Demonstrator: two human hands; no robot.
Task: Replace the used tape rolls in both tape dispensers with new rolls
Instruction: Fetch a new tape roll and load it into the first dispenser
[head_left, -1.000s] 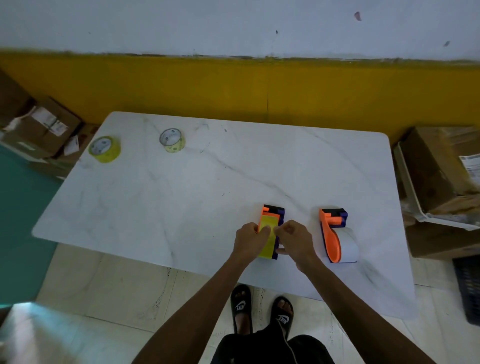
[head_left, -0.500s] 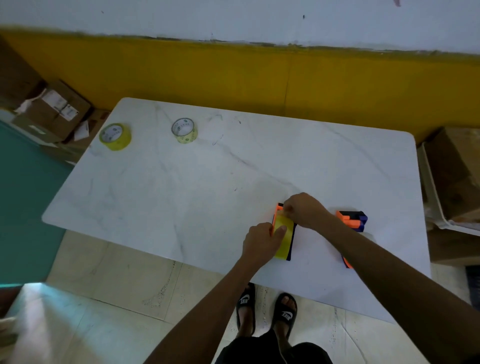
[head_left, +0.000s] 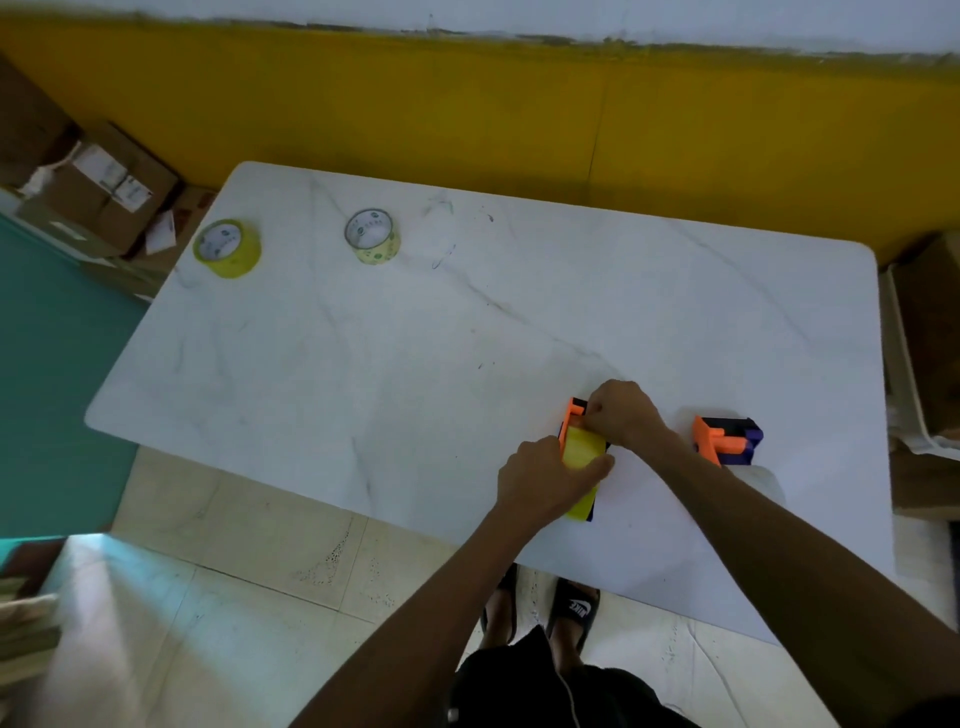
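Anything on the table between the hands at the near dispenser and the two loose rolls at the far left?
Nothing visible. Both hands, left and right, are on the near dispenser. The marble table is bare from there to the yellow roll and the paler roll. The second dispenser sits off to the right.

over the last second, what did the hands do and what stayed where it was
The right hand went from the near end of the yellow-roll dispenser to its far orange end. The left hand stayed on the roll. The other dispenser and the two loose tape rolls stayed put.
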